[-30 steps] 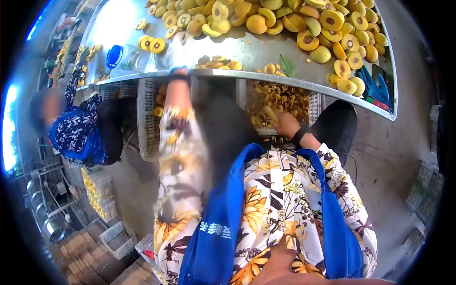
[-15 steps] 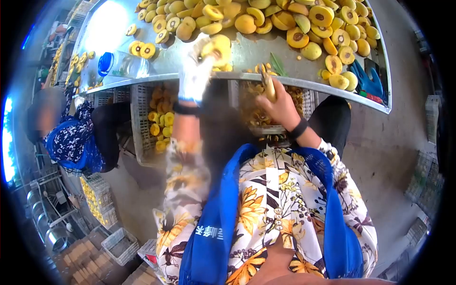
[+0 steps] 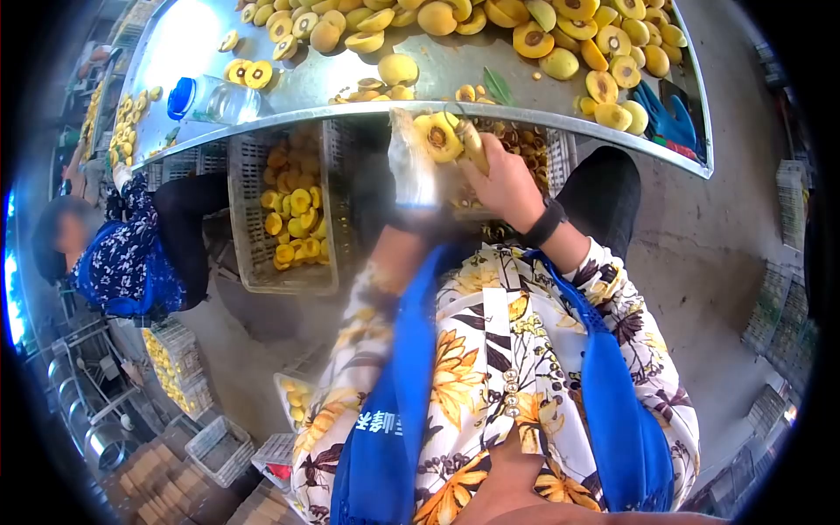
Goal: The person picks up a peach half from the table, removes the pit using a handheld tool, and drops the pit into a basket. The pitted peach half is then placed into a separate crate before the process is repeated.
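My left hand [image 3: 413, 166], in a white glove blurred by motion, holds a halved yellow fruit [image 3: 438, 137] with its brown pit cavity facing me. Close on its right, my bare right hand [image 3: 505, 179] is wrapped round the pale handle of a small tool [image 3: 473, 147], whose tip is at the fruit's edge. Both hands are just below the front edge of the metal table [image 3: 332, 111]. Many halved fruits [image 3: 533, 39] are heaped on the table, and one yellow half [image 3: 398, 69] lies cut side down above my left hand.
A clear bottle with a blue cap [image 3: 181, 98] lies on the table at left; blue gloves [image 3: 672, 120] lie at right. Below stands a crate [image 3: 248, 254] of fruit halves, with another crate of scraps under my hands. A co-worker [image 3: 131, 254] sits at far left.
My left hand has moved down and right, from over the table to beside the tool, with a fruit half in it. My right hand has shifted slightly. The table sits a little higher in view.
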### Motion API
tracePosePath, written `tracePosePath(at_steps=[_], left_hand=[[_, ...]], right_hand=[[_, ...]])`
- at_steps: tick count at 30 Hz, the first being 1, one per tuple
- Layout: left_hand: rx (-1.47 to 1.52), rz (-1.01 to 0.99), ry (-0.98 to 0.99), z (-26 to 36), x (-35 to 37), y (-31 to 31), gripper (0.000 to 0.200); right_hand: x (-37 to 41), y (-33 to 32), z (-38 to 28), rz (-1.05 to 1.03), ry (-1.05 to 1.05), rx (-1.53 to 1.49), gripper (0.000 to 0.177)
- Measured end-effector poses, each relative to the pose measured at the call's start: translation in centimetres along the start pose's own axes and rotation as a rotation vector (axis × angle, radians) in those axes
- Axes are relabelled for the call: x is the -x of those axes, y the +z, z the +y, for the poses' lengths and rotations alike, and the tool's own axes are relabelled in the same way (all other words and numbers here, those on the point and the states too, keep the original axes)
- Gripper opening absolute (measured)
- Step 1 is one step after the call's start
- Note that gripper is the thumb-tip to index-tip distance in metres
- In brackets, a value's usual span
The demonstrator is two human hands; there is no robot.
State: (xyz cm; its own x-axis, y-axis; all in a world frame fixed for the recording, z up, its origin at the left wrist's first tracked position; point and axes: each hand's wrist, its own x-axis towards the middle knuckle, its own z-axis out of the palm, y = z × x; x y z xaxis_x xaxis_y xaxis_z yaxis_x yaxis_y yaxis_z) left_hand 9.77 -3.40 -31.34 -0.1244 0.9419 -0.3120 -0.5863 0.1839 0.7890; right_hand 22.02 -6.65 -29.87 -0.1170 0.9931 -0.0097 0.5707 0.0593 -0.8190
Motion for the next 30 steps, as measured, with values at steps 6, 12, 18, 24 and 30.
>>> tracePosePath(at_steps=[6,12,18,24,30], left_hand=[[-0.355,-0.071,0.282,0.5,1.4,0.7,0.048],[-0.510,0.087,0.340,-0.7,0.6,0.1,0.047],[-0.537,0.046,0.480,-0.7,1.0,0.5,0.034],[-0.452,-0.054,0.285,0.1,-0.1,-0.7,0.035],[-0.269,0.016,0.170,0.1,0.9,0.6,0.041]], right_hand=[[1.2,0.8,1.1,-0.150,0.040,0.030,0.031],[1.6,1.3,1.2,-0.126,0.039,0.034,0.027],[2.5,1.7,0.5,-0.126,0.106,-0.021,0.021],[2.0,1.4,1.0,-0.206,0.080,-0.038,0.019],[1.8,2.0,0.6,-0.084,0.060,-0.006,0.019]])
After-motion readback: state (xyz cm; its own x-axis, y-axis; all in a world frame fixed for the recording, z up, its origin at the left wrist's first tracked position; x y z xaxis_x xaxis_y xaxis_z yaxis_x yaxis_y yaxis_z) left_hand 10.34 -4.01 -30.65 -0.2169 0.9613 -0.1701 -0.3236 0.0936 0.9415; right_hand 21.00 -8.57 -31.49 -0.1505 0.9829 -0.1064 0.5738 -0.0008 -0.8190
